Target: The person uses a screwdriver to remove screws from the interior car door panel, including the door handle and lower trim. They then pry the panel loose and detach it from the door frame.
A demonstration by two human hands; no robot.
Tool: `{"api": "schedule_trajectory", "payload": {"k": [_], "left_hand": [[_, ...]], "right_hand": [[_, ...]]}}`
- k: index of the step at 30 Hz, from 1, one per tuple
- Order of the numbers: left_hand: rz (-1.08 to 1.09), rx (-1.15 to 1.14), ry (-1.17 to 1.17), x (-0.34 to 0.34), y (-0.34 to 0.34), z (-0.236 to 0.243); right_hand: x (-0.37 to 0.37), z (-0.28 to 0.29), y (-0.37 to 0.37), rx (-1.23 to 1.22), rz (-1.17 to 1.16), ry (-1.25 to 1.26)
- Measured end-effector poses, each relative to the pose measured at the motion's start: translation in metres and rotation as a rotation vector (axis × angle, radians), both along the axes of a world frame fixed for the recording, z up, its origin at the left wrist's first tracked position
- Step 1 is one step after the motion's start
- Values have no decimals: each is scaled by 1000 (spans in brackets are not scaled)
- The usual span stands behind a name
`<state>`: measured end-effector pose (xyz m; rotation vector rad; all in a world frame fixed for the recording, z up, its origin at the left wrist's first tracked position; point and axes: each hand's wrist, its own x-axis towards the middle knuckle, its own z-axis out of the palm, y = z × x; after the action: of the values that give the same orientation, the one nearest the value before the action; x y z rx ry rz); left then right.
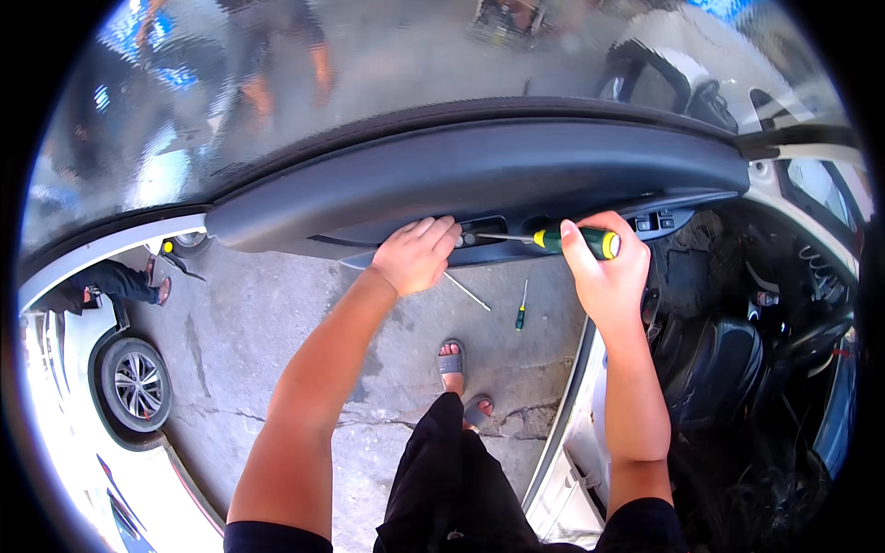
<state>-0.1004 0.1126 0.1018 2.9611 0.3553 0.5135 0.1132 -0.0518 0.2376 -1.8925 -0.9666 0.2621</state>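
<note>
My right hand [604, 263] is closed round a green-and-yellow screwdriver [548, 240], whose shaft points left into a recess in the dark door armrest [502, 254]. My left hand [419, 258] has its bent fingers gripping the armrest beside the screwdriver's tip, where a small round fitting [468, 237] shows. Switch buttons [656, 221] sit on the armrest to the right. On the concrete below lie a smaller screwdriver [520, 313] and a thin rod [468, 290].
The door window [396, 55] spans the top, full of reflections. A white car with a wheel [136, 385] is at left, near another person's legs [129, 286]. The dark car interior with a seat [710, 369] and white sill are at right. My sandalled feet [452, 364] stand below.
</note>
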Motion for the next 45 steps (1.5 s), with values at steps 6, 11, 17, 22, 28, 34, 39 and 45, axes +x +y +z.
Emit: {"api": "schedule_trajectory", "payload": {"k": [6, 11, 17, 22, 28, 34, 39, 45], "left_hand": [[2, -2, -1, 0, 2, -4], [-16, -26, -17, -1, 7, 3], [-2, -44, -66, 1, 9, -2], [-28, -39, -100, 3, 9, -1], [-33, -17, -141, 0, 10, -7], [-9, -46, -108, 1, 10, -4], [18, -70, -101, 0, 10, -2], [26, -110, -76, -3, 13, -7]], "right_hand": [[12, 4, -12, 182, -57, 203], [20, 3, -50, 313, -178, 547], [-12, -9, -24, 80, -153, 355], [-17, -30, 6, 0, -64, 177], [-22, -31, 6, 58, -67, 68], [-14, -18, -7, 68, -103, 215], [-21, 10, -20, 115, -91, 393], [-26, 10, -27, 146, -70, 474]]}}
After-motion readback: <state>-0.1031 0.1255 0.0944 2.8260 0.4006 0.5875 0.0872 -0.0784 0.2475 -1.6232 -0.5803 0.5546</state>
